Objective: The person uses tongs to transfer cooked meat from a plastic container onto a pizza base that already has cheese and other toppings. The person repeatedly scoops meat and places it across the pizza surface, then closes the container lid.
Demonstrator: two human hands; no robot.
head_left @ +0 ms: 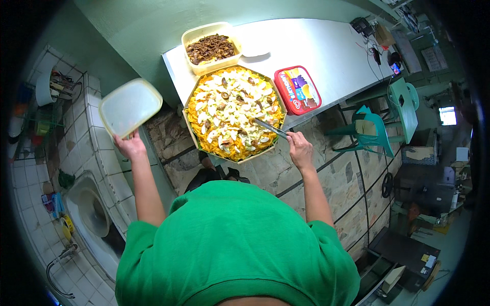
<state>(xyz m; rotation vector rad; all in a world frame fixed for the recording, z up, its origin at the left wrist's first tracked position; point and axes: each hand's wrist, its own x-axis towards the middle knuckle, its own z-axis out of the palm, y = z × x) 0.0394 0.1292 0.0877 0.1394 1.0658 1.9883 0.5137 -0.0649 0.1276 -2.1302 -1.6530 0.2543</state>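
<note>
My left hand (131, 146) grips a translucent plastic container (131, 106) by its near edge, held out left of the table. In my right hand (299, 148) is a pair of metal tongs (270, 128); their tips rest on the food at the right side of a big octagonal tray (191, 128). Yellow noodles (208, 137) fill that tray, topped with pale egg pieces and dark brown bits. Behind the tray stands a cream plastic tub (188, 38) with dark brown strips (210, 48) inside. A red rectangular tub (298, 90) lies just right of the tray.
The white table (311, 43) runs along the wall, with a black telephone (361, 25) and cables at its far right. A tiled counter with a sink (89, 211) is on my left. Green plastic chairs (365, 130) stand at right on the stone floor.
</note>
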